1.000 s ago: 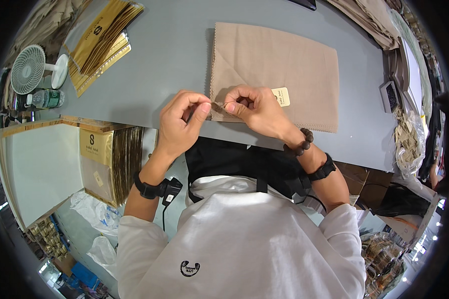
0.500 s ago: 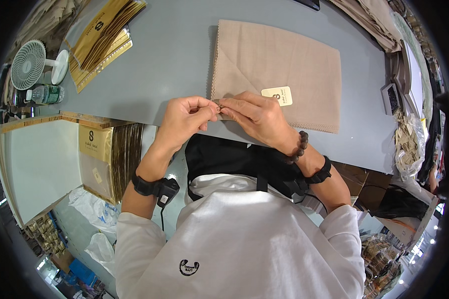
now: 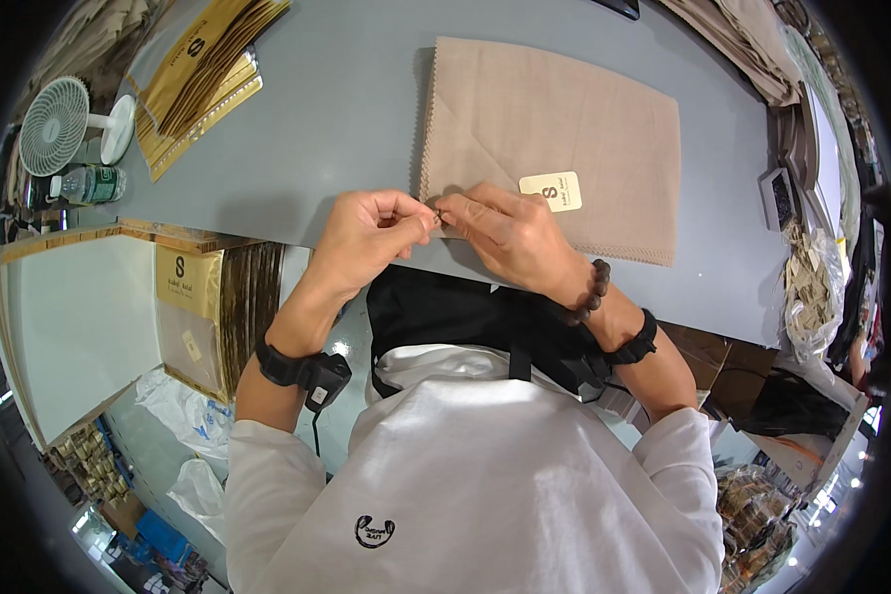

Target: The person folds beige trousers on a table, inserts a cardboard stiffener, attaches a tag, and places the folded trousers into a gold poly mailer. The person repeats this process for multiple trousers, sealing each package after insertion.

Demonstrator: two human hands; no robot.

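A folded beige cloth (image 3: 574,114) with a scalloped edge lies on the grey table (image 3: 297,129). Near its front left corner, both my hands meet fingertip to fingertip. My left hand (image 3: 368,241) pinches with thumb and forefinger just off the cloth's left edge. Fingers bent in a pinch, my right hand (image 3: 515,233) rests over the corner. Some tiny dark thing shows between the fingertips, too small to name. A cream tag card (image 3: 552,191) lies on the cloth, just beyond my right knuckles.
Gold packing bags (image 3: 203,79) are stacked at the far left, near a small white fan (image 3: 57,127) and a plastic bottle (image 3: 91,185). Below the table's left end stands an open box (image 3: 79,332) beside upright packed bags (image 3: 190,282). Beige fabric (image 3: 738,45) lies far right.
My fingertips have drawn very slightly apart at the corner, and the cloth has shifted a touch to the right. Both hands keep their pinch.
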